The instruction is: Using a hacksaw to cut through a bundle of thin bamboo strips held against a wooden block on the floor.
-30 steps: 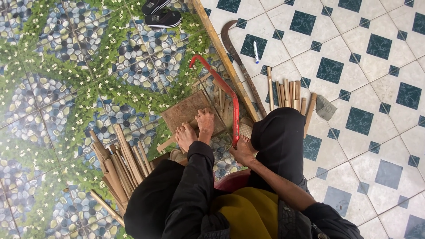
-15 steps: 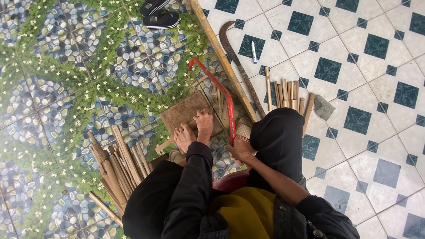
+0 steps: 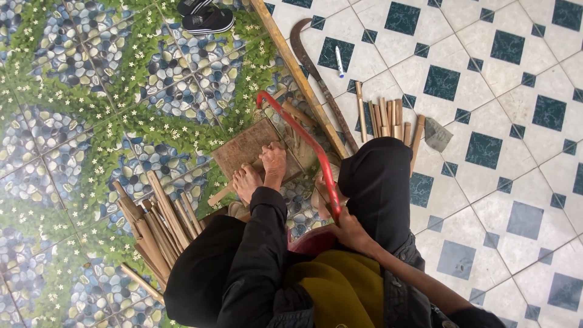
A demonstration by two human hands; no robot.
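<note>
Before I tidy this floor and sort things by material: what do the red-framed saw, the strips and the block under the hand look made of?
Red-framed saw: painted metal by its thin, glossy bow, probably. Strips: pale, fibrous split lengths, likely bamboo or wood. Block: worn brown wood, matt. The left hand presses on it; the right hand grips the saw.

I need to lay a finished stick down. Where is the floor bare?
Bare: the white-and-teal tiles right of the black-trousered knee, past the row of short sticks. Crowded: around the wooden board, the red-framed saw and the pile of bamboo strips.
</note>
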